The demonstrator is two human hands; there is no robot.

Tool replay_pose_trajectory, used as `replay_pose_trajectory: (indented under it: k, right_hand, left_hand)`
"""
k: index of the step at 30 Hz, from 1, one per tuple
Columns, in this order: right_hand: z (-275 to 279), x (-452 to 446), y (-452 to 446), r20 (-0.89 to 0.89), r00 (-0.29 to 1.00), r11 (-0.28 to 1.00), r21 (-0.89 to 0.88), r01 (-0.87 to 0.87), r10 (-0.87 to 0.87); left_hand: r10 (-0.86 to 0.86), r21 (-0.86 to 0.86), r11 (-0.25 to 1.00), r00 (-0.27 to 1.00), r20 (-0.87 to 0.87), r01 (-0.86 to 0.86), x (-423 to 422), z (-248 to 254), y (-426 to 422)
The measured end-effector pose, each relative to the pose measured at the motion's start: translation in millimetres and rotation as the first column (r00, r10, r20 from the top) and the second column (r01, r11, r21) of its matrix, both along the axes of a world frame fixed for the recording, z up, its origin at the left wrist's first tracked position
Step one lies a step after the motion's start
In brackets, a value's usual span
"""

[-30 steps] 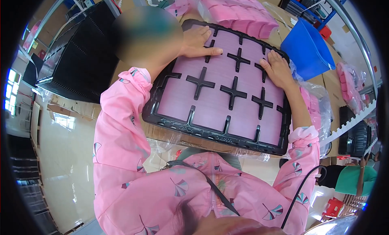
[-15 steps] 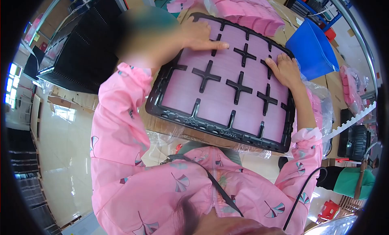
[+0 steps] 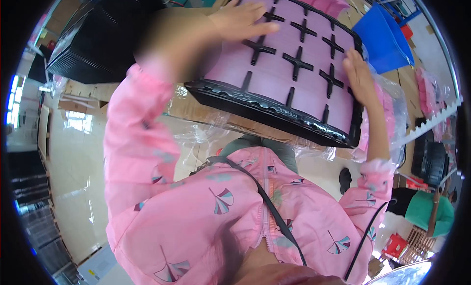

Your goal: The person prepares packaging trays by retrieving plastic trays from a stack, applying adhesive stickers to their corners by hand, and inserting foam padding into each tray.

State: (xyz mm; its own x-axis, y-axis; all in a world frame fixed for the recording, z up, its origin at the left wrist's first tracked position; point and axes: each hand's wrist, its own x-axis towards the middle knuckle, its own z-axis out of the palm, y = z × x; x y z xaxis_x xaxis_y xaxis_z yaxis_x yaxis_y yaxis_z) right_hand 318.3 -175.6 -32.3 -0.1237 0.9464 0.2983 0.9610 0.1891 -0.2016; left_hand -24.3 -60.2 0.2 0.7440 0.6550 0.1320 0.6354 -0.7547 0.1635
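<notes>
A black plastic tray (image 3: pixel 252 101) with cross-shaped dividers lies in front of me, filled with pink-purple pieces (image 3: pixel 274 79) that show between the black crosses. Over its far left part my left hand (image 3: pixel 240 22) is spread, fingers stretched out and thumb pointing right; motion blurs it slightly. My right hand (image 3: pixel 360 79) is at the tray's right edge, fingers extended and pointing away from me. Neither hand is wrapped round anything. Whether each palm presses on the tray or hovers just above it, I cannot tell.
A stack of black trays (image 3: pixel 105 37) stands at the left. Behind the tray are more pink pieces (image 3: pixel 324 1), with a blue bin (image 3: pixel 385 39) at the right. Clear plastic wrap (image 3: pixel 211 130) hangs along the cardboard-covered table edge. Another person in green (image 3: pixel 431 211) is at far right.
The tray now sits higher in view, and more of its near wall shows. My left hand's fingers have spread and blurred; my right hand has shifted outward to the tray's right edge.
</notes>
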Motion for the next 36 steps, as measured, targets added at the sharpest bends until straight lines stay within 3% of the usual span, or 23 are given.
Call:
replay_pose_trajectory:
  k: [1,2,5,7,23,29,32,36]
  right_hand:
    - [4,-9,-27,0.022,0.999,0.999,0.026,-0.04,0.04]
    - [10,-22,-54,0.043,0.997,0.996,0.045,-0.073,0.071]
    - [17,-42,-105,0.084,0.985,0.988,-0.06,-0.143,0.148]
    - [10,-49,-121,0.177,0.97,0.984,-0.087,-0.156,0.17]
    - [36,-57,-163,0.228,0.95,0.965,-0.198,-0.172,0.216]
    - [26,-64,-144,0.115,0.93,0.937,-0.046,-0.347,0.35]
    - [25,-69,-144,0.101,0.935,0.94,-0.026,-0.34,0.341]
    - [39,-53,-153,0.03,0.939,0.932,-0.136,-0.335,0.342]
  left_hand:
    - [-0.044,0.004,0.999,0.999,0.03,0.044,-12,3,-24]
    - [-0.074,0.044,0.996,0.996,-0.051,0.076,-25,-1,-40]
    - [-0.164,0.044,0.985,0.98,-0.109,0.169,-50,-4,-85]
    - [-0.161,0.078,0.982,0.98,-0.119,0.171,-56,-6,-102]
    - [-0.138,0.011,0.99,0.973,-0.184,0.142,-77,17,-148]
    - [-0.254,0.104,0.96,0.965,-0.063,0.259,-66,10,-137]
    - [-0.237,0.094,0.966,0.971,-0.041,0.24,-63,8,-139]
    - [-0.217,-0.001,0.976,0.975,-0.049,0.217,-74,20,-146]
